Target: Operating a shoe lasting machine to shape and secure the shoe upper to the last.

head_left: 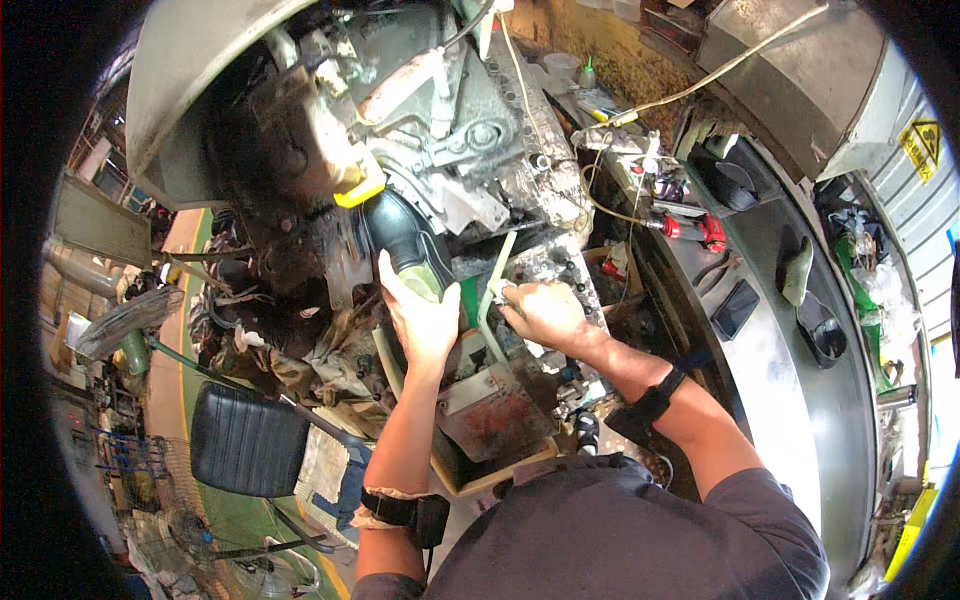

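A black leather shoe (397,232) sits inside the machine (470,130), its toe end under a yellow block (362,180). A pale green shoe last (421,281) shows at the shoe's near opening. My left hand (421,318) is wrapped around this near end, with the thumb on one side and the fingers on the other. To the right, my right hand (548,314) is closed at a bent pale green lever (487,312). Its fingertips meet the lever's upper part, and the palm side is hidden.
A metal conveyor (775,420) runs along the right, carrying shoe parts (822,332), a phone (737,308) and a red tool (695,230). A black chair (248,440) stands at the lower left. Below my hands is a box-like bin (497,482). A cable (720,72) hangs at the upper right.
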A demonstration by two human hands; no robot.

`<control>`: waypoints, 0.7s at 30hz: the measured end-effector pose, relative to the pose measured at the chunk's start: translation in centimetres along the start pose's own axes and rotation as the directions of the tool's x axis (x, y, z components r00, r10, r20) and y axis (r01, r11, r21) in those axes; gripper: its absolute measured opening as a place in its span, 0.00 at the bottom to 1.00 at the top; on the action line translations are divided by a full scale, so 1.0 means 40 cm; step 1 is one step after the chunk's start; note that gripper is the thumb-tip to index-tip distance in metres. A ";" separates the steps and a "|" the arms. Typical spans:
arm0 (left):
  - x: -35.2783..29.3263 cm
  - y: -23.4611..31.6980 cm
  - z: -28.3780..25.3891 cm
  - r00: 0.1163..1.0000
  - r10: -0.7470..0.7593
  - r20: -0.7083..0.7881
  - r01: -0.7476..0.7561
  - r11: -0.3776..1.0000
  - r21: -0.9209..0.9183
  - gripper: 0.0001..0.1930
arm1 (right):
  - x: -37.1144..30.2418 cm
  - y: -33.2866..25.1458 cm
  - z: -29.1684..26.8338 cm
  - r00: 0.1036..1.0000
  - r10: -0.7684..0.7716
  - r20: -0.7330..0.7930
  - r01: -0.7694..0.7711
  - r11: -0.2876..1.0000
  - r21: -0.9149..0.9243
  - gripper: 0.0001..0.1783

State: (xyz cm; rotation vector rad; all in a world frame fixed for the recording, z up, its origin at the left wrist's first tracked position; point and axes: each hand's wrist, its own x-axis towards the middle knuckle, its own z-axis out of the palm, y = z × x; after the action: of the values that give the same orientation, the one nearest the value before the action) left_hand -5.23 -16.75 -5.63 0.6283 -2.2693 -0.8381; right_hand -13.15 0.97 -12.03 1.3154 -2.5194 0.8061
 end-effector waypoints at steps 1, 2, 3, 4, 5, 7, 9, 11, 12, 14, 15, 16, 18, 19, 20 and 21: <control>-0.002 0.002 0.003 1.000 -0.024 -0.001 0.024 1.000 0.003 0.56 | 0.000 -0.006 -0.010 1.000 0.007 0.004 -0.007 1.000 0.021 0.14; -0.004 0.001 0.007 0.999 -0.038 -0.002 0.038 0.999 0.013 0.56 | 0.004 -0.009 -0.017 1.000 0.014 0.009 -0.014 0.999 0.040 0.13; 0.001 -0.001 0.010 0.999 -0.038 -0.006 0.038 0.999 0.018 0.56 | 0.010 -0.007 -0.019 1.000 0.010 0.008 -0.010 0.999 0.045 0.13; -0.004 0.001 0.009 0.999 -0.048 -0.001 0.048 0.999 0.009 0.56 | 0.003 -0.011 -0.023 1.000 0.021 0.006 -0.021 0.998 0.053 0.13; -0.007 0.001 0.008 0.998 -0.059 0.004 0.059 0.998 -0.001 0.56 | -0.003 -0.014 -0.025 0.999 0.033 0.007 -0.033 0.998 0.060 0.13; -0.005 -0.002 0.017 0.999 0.013 -0.040 -0.010 0.997 0.071 0.55 | 0.004 -0.007 -0.029 1.000 0.008 -0.019 -0.007 0.998 0.067 0.12; -0.002 -0.010 0.014 0.999 0.015 -0.031 -0.014 0.999 0.047 0.55 | 0.008 -0.009 -0.027 0.999 0.045 0.017 -0.046 0.995 0.084 0.12; 0.002 -0.017 0.013 0.999 0.010 -0.031 -0.011 1.000 -0.015 0.55 | 0.012 -0.007 -0.016 0.999 0.018 -0.050 -0.013 0.995 0.104 0.12; -0.004 -0.017 0.017 1.000 -0.008 -0.028 0.008 1.000 0.001 0.55 | 0.004 -0.006 -0.016 0.999 0.030 -0.032 -0.026 0.993 0.113 0.12; 0.000 -0.018 0.011 0.999 -0.016 -0.030 0.016 1.000 0.021 0.55 | 0.015 -0.009 -0.009 0.999 0.032 -0.009 -0.031 0.991 0.127 0.12; 0.001 -0.015 0.010 0.999 -0.015 -0.035 0.016 1.000 0.019 0.55 | 0.016 -0.007 -0.011 1.000 0.028 -0.010 -0.026 0.992 0.125 0.12; -0.001 -0.009 0.011 0.999 -0.035 -0.013 0.035 0.999 -0.003 0.55 | 0.013 -0.006 -0.012 0.999 0.034 -0.026 -0.030 0.988 0.151 0.12; -0.002 -0.003 0.009 0.999 -0.053 0.004 0.053 0.998 -0.026 0.55 | 0.011 -0.007 -0.014 0.998 0.036 -0.045 -0.028 0.984 0.175 0.12; -0.009 -0.001 0.006 0.998 -0.056 0.015 0.057 0.998 -0.034 0.55 | 0.005 -0.008 -0.012 0.998 0.039 -0.040 -0.032 0.985 0.168 0.12; -0.014 0.000 0.004 0.998 -0.059 0.025 0.061 0.997 -0.042 0.55 | 0.000 -0.008 -0.011 0.998 0.043 -0.035 -0.036 0.986 0.162 0.12; -0.018 0.002 0.003 0.998 -0.057 0.025 0.058 0.997 -0.042 0.55 | -0.005 -0.008 -0.010 0.998 0.043 -0.038 -0.036 0.986 0.161 0.12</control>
State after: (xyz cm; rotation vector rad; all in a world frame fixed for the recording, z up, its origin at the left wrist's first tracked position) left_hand -4.83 -16.23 -5.93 0.6703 -2.2572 -0.9242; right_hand -12.82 1.18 -11.64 1.2849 -2.5009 1.0531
